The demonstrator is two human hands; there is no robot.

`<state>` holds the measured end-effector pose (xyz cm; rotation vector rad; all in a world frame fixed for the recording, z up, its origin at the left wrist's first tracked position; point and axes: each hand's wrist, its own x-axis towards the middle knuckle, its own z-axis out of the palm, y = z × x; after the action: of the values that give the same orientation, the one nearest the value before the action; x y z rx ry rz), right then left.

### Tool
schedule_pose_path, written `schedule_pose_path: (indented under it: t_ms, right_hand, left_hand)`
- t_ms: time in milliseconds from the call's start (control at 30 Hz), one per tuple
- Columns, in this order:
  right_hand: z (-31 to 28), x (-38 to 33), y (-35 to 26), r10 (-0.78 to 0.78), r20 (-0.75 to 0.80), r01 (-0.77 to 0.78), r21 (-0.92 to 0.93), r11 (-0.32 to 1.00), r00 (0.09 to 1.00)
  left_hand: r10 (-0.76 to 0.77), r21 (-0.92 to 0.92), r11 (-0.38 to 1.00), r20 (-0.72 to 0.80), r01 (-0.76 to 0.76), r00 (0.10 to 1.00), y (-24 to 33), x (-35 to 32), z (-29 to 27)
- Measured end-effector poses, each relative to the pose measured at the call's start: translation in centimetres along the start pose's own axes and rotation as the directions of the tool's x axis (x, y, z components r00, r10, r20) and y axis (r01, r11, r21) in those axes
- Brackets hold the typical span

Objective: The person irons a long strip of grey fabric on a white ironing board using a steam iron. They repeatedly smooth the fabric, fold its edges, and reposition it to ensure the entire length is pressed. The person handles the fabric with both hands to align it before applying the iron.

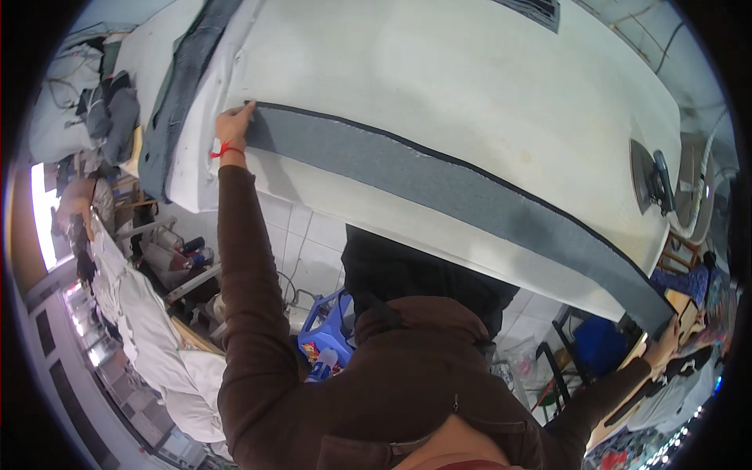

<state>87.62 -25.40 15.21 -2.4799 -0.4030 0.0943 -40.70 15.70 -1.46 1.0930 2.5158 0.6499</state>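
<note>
Garment workshop; white table (439, 78) with iron (644, 178) at one end, grey cloth strip (423, 182), heaped pale fabric (160, 356)

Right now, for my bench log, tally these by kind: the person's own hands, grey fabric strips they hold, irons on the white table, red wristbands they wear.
Hands: 2 (left hand, right hand)
Grey fabric strip: 1
Iron: 1
Red wristband: 1
Total: 5

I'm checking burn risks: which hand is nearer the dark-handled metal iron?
The right hand. It holds the right end of the long grey fabric strip, below the iron in the picture; the left hand is at the strip's left end.
</note>
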Motion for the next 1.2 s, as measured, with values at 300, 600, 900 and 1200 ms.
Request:
schedule_pose_path:
  t_ms: [300,600,900,1200]
  right_hand:
    - [-6.3,-9.6,-14.2,-0.417,0.075,0.421,-0.069,0.904,0.906]
    - [12.5,-48.9,-35.9,-0.772,0.336,0.498,0.612,0.614,0.539]
    - [16.7,-63.8,-37.2,-0.936,0.015,0.591,0.771,0.235,0.353]
    - [16.6,-63.9,-33.9,-0.928,0.066,0.629,0.718,0.299,0.366]
  left_hand:
    - [0.27,-0.314,0.921,0.087,-0.231,0.959,8.7,-9.4,-7.8]
    - [0.455,-0.805,0.593,0.323,-0.012,0.83,19.3,-34.2,-10.2]
    - [0.477,-0.817,0.576,0.312,-0.025,0.821,21.6,-45.9,-7.7]
    - [0.523,-0.78,0.598,0.206,-0.184,0.827,21.2,-49.5,-7.7]
